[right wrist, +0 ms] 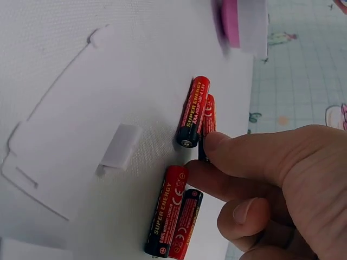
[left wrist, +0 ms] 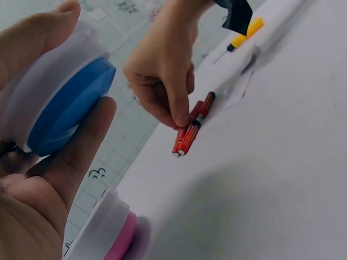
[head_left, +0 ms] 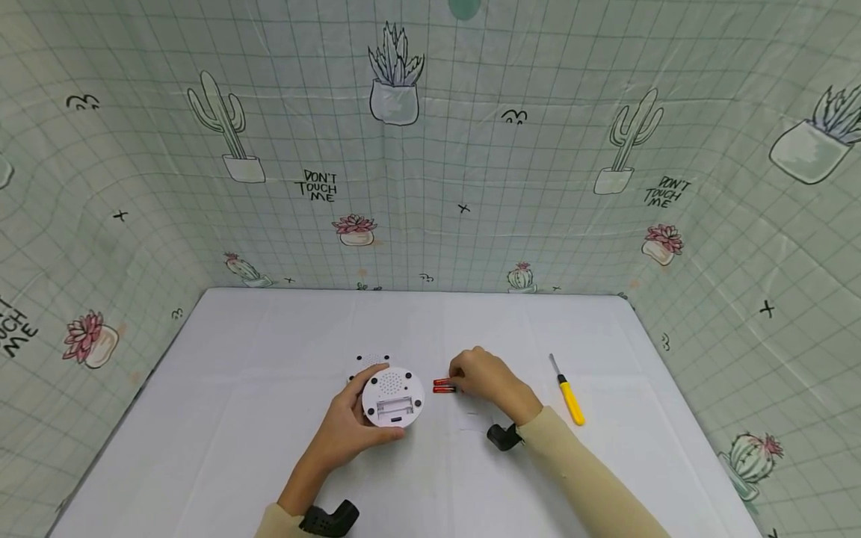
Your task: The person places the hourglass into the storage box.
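Observation:
In the head view my left hand [head_left: 339, 433] grips a round white device [head_left: 393, 397] by its rim. Its face turned up has a speaker grille, dark feet and an uncovered battery compartment with no battery visible inside. The left wrist view shows its blue side [left wrist: 73, 105]. My right hand [head_left: 487, 379] is down at several red and black AAA batteries [head_left: 444, 389]. Between thumb and index finger it pinches the end of one battery [right wrist: 210, 115], partly hidden behind another battery [right wrist: 194, 111]. Two more batteries [right wrist: 167, 211] lie side by side near the fingertips.
A second white device [head_left: 370, 360] with a pink side [left wrist: 123, 238] lies behind my left hand. A yellow-handled screwdriver [head_left: 570, 400] lies to the right. A small white piece [right wrist: 122, 145] rests on the white tabletop [head_left: 222, 418] near the batteries. Patterned cloth [head_left: 430, 164] surrounds the table.

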Tool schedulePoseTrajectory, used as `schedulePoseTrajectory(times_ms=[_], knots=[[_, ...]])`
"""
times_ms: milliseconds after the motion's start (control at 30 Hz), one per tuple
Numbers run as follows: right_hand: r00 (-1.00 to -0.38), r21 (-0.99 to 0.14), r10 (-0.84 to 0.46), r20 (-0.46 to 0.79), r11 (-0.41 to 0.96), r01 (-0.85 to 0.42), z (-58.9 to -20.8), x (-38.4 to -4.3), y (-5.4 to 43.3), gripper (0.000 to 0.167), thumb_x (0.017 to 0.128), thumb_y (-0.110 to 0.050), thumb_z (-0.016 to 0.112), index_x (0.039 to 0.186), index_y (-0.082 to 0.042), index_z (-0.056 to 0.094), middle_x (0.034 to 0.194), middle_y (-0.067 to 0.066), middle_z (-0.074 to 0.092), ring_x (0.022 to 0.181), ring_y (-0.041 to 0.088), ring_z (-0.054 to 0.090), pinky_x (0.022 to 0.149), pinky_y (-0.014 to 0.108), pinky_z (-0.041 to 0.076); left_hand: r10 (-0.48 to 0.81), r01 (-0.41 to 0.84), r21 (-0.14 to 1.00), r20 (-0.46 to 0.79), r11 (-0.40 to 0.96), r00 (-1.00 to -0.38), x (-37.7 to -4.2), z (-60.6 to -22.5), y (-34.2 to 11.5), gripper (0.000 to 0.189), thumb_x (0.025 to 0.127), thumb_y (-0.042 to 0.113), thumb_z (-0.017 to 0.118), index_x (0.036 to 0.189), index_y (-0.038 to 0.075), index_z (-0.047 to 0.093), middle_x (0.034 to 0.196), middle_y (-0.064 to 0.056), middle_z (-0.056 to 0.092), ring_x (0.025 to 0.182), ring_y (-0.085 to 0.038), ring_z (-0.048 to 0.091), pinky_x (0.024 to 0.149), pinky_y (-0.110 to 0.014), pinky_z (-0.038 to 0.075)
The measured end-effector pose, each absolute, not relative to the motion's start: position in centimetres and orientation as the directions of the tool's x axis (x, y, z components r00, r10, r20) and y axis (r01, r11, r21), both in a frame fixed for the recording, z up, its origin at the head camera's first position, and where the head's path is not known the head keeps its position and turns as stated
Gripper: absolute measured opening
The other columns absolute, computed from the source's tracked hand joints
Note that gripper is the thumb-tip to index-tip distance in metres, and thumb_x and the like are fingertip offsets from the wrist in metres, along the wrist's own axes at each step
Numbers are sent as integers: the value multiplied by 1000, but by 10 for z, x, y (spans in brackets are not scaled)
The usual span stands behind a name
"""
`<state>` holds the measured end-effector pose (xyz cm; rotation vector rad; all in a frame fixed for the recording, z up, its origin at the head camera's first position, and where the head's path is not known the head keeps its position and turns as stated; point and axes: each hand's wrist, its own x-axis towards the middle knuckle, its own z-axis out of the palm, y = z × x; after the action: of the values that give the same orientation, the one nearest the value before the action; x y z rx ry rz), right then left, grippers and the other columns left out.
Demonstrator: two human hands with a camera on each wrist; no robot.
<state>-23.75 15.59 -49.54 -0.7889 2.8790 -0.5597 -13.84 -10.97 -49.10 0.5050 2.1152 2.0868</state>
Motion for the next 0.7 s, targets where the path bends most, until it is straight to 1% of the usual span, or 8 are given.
schedulePoseTrajectory(times_ms=[133,333,533,700], knots=[[-859,-360,-511,21,798,-484,-497,-236,155,7,90,-13,79,87,-7,79,87,3,76,65,7,55,60,28,53,326,145,989,145,-25,-934,-138,-491,-108,104,69,-5,92,156,12,38,151,-19,44,117,-10,60,91,-22,58],[-860,-366,-510,31,794,-485,-496,-235,154,7,91,-12,79,88,-5,79,88,5,77,66,8,57,60,29,54,329,152,988,156,-36,-931,-139,-490,-108,104,69,-5,91,156,11,38,150,-19,44,117,-10,61,92,-22,58],[-864,-365,-503,26,800,-476,-494,-232,155,5,91,-9,77,86,-7,79,84,4,75,63,8,56,56,27,51,327,156,987,157,-32,-932,-138,-490,-108,104,69,-5,92,156,11,38,149,-19,45,116,-10,61,91,-22,59],[-873,-361,-485,36,809,-464,-491,-231,155,5,91,-10,77,87,-8,78,86,4,75,65,9,57,58,28,52,322,152,988,152,-23,-935,-138,-491,-109,104,69,-4,92,156,11,38,151,-19,44,118,-10,60,93,-22,58]])
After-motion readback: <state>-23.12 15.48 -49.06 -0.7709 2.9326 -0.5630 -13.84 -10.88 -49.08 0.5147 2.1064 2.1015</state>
